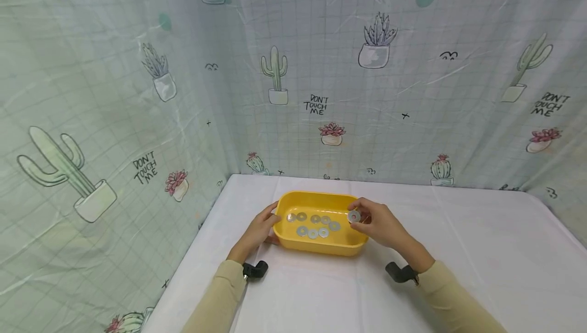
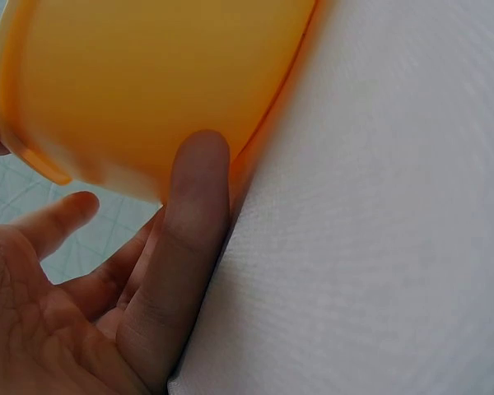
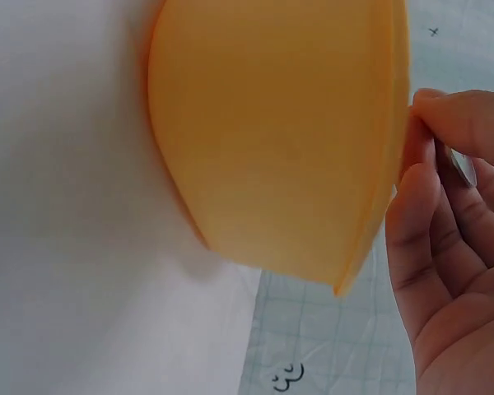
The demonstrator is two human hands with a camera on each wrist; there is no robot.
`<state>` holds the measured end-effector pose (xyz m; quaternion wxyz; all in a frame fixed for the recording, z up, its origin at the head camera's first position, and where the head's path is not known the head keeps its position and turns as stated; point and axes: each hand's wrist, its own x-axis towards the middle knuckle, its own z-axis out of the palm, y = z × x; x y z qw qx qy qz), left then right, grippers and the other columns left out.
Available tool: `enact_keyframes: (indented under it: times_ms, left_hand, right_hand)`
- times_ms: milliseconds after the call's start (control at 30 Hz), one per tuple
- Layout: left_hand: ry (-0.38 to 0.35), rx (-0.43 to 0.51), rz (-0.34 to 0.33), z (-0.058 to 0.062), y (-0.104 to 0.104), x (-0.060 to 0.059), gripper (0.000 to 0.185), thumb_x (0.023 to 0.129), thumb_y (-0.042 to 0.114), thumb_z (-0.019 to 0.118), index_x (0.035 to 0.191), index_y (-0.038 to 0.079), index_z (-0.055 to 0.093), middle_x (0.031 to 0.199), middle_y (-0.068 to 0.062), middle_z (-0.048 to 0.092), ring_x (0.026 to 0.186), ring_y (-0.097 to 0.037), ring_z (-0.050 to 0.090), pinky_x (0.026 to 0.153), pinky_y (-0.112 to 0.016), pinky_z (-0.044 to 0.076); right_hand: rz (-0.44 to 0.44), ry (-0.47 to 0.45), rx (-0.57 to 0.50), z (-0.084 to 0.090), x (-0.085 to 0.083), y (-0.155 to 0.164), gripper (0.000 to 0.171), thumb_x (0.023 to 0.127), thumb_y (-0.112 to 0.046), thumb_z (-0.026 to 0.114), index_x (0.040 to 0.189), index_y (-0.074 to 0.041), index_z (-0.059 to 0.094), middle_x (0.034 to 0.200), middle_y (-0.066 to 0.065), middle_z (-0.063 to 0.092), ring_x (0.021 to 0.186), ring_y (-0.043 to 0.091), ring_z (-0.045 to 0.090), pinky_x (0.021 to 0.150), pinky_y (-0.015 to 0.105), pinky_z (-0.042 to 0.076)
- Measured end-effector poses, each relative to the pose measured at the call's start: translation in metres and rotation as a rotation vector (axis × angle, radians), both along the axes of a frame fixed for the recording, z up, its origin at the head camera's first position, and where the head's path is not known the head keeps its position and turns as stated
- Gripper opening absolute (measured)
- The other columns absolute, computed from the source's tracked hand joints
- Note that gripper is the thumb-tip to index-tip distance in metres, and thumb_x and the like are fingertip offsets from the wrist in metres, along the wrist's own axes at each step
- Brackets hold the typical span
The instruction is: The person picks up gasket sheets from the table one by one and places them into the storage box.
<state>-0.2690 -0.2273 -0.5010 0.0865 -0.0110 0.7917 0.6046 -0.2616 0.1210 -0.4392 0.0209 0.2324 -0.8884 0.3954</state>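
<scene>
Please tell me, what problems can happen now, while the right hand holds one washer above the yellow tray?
1. The right hand only pinches the washer by its edge at the yellow tray's right rim, so it might slip and land on the white table instead.
2. The left hand steadies the tray with straight fingers only; a bump could shift it and rattle the washers inside.

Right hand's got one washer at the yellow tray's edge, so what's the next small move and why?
Probably carry the washer a little left over the yellow tray and let it go. The right hand pinches it above the right rim, other washers already lie inside, and the left hand steadies the tray's left end.
</scene>
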Motion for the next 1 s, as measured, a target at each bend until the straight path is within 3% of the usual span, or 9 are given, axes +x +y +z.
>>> enact_keyframes:
  times_ms: [300,567,800,1000]
  left_hand:
    - [0.000,0.002,-0.013,-0.001,0.002,0.001,0.061,0.102,0.030,0.050,0.161,0.027,0.033,0.132,-0.019,0.058,0.089,-0.022,0.068,0.067,-0.038,0.066]
    - [-0.008,0.008,-0.011,0.001,0.002,0.000,0.060,0.103,0.030,0.049,0.161,0.031,0.033,0.134,-0.017,0.057,0.090,-0.022,0.068,0.069,-0.039,0.067]
    - [0.002,0.006,0.000,0.003,0.003,0.001,0.060,0.103,0.030,0.050,0.161,0.030,0.033,0.133,-0.016,0.058,0.089,-0.022,0.068,0.068,-0.039,0.067]
    - [0.010,-0.001,0.004,0.003,0.004,0.002,0.060,0.103,0.029,0.051,0.160,0.028,0.034,0.131,-0.017,0.059,0.088,-0.021,0.067,0.067,-0.038,0.066]
  right_hand:
    - [0.036,-0.058,0.073,-0.007,-0.009,-0.020,0.024,0.091,-0.010,0.075,0.113,-0.003,0.070,0.082,0.000,0.066,0.069,0.012,0.056,0.059,0.020,0.050]
    - [0.151,-0.110,0.234,-0.005,-0.018,-0.034,0.016,0.091,-0.005,0.073,0.106,-0.009,0.071,0.093,-0.002,0.067,0.080,0.013,0.055,0.074,0.027,0.051]
    - [0.282,-0.182,0.267,-0.003,-0.027,-0.039,0.009,0.091,0.000,0.069,0.097,-0.006,0.069,0.083,-0.002,0.064,0.078,0.012,0.056,0.071,0.022,0.051]
    - [0.260,-0.181,0.311,-0.005,-0.027,-0.043,0.010,0.091,0.002,0.067,0.096,-0.007,0.069,0.078,-0.002,0.061,0.075,0.013,0.054,0.069,0.023,0.048]
